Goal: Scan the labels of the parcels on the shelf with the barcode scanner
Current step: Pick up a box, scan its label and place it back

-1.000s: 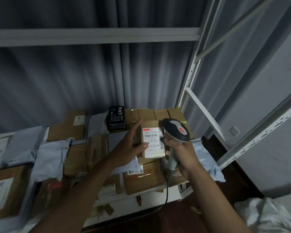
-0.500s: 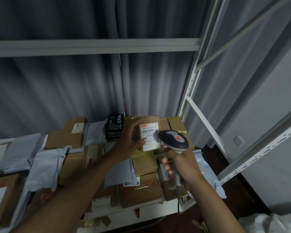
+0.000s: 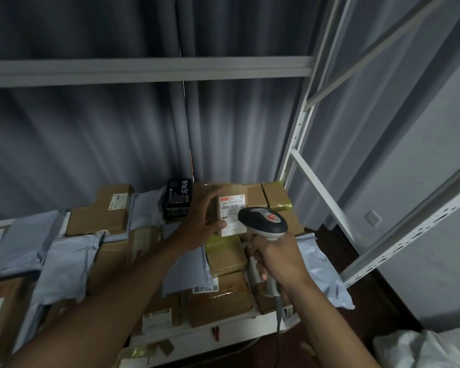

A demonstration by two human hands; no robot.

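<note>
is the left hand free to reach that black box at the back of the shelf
Probably not right now: the left hand grips the labelled parcel. The black box sits just beside it, uncovered, so it is within reach once the parcel is set down.

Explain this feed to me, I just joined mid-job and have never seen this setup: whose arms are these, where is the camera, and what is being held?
No robot here: a person's two bare arms, filmed by one wide-angle camera on their head, looking forward and down. The left hand grips a small cardboard parcel, its white label facing the camera. The right hand holds a corded barcode scanner close to that label. Below is a white metal shelf crowded with brown boxes, grey mailer bags and a black box near the back.
</note>
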